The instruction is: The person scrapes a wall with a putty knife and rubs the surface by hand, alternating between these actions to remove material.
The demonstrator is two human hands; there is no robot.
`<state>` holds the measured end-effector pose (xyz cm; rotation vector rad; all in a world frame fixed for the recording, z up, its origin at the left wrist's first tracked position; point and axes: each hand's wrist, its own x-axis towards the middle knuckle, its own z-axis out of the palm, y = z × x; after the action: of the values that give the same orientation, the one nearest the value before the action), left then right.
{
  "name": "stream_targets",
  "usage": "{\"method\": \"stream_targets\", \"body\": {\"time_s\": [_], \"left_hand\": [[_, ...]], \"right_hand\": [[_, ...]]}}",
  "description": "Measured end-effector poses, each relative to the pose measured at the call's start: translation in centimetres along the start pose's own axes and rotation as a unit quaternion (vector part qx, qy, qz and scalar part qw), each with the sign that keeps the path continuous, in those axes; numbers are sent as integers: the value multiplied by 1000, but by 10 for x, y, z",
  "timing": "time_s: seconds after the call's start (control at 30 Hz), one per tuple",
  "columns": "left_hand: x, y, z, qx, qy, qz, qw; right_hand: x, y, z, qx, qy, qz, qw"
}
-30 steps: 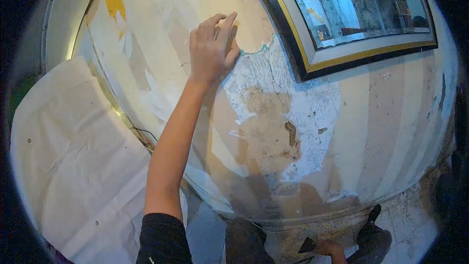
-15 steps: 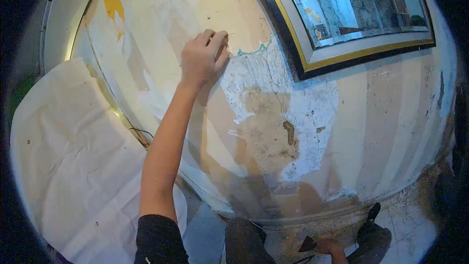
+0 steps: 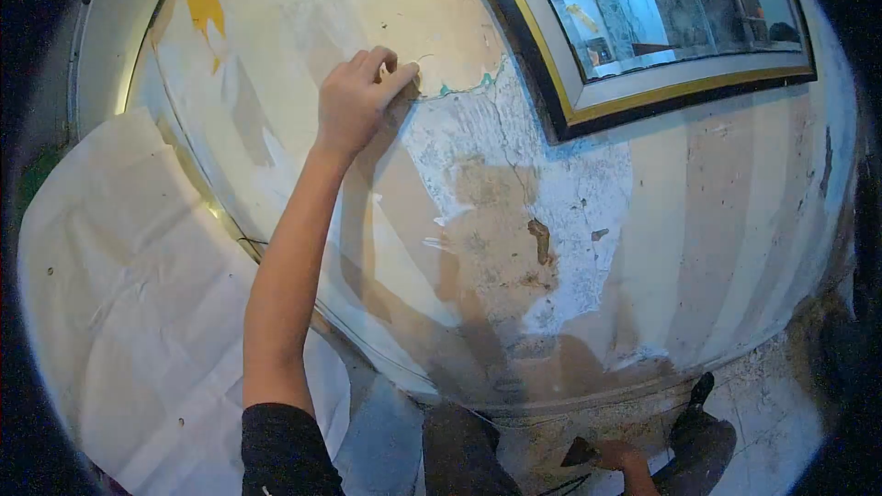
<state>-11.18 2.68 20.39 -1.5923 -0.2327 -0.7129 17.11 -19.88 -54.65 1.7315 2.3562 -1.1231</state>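
Note:
My left hand [image 3: 354, 96] reaches up to the wall, fingers bent and thumb stretched toward the index finger in a pinch. It is at the upper left corner of a bare plaster patch [image 3: 574, 188], where the peeling wallpaper [image 3: 441, 32] ends in a ragged edge with bits of green. A thin curled strip shows beside the fingertips; how much they grip is partly hidden. Low in the view, near my knee, my right hand [image 3: 620, 455] is closed around a scraper [image 3: 579, 452] with a dark, wedge-shaped blade.
A framed mirror [image 3: 680, 87] hangs at the upper right. A large pale sheet [image 3: 119, 285] covers the left side, below a light panel [image 3: 124, 37]. Cracks and brown stains mark the plaster. Debris lies along the wall's foot on the tiled floor [image 3: 763, 404].
My left hand has moved slightly left, and more space shows between its thumb and index finger. The whole view has shifted a little. My right hand stays low with the scraper.

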Motion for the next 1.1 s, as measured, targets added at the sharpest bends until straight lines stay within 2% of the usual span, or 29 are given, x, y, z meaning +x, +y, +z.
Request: {"method": "stream_targets", "body": {"time_s": [0.07,0.1,0.17,0.2,0.27,0.37,0.4,0.47,0.6,0.67,0.7,0.77,0.8,0.87,0.9,0.97,1.0,1.1], "left_hand": [[-3,-3,-2,21,-12,6,1000],[-4,-3,-4,21,-12,7,1000],[-5,-3,-9,18,-31,3,999],[-8,-5,-9,18,-31,3,999],[-14,-9,-9,18,-30,2,999],[-17,-12,-13,11,-13,3,1000],[-20,-13,-15,11,-13,3,1000],[-25,-16,-20,34,-35,-3,999],[-30,-18,-27,29,-50,-8,998],[-29,-14,-31,-9,-67,2,998],[-29,-12,-33,-8,-67,0,998],[-26,-6,-36,-36,-63,-8,997],[-25,-4,-35,-35,-62,-11,997],[-20,-1,-33,-55,-82,-24,995],[-18,1,-30,-54,-79,-27,995],[-14,5,-24,-32,-73,-14,997],[-12,7,-22,-32,-69,-15,997],[-7,10,-17,-6,-86,-12,996]], "right_hand": [[-9,-11,-3,-1,65,-68,996],[-5,-11,-7,0,65,-68,996],[7,-8,-14,-11,-74,41,996],[7,-3,-9,-10,-73,40,996],[4,5,6,49,20,-9,999],[-16,-46,-42,17,-33,45,998],[-5,-32,-27,17,-33,45,998],[30,15,21,72,-35,121,989],[1,-18,-22,12,-75,75,994],[4,-13,-11,27,5,82,996],[5,-8,-5,26,5,83,996],[14,8,9,-19,59,18,998],[27,23,23,-22,59,19,998],[50,48,41,-75,-49,84,992],[45,43,28,-77,-47,87,992],[27,14,-14,95,-211,197,953],[25,16,-16,94,-209,199,953],[21,24,-7,51,-81,106,990]]}}
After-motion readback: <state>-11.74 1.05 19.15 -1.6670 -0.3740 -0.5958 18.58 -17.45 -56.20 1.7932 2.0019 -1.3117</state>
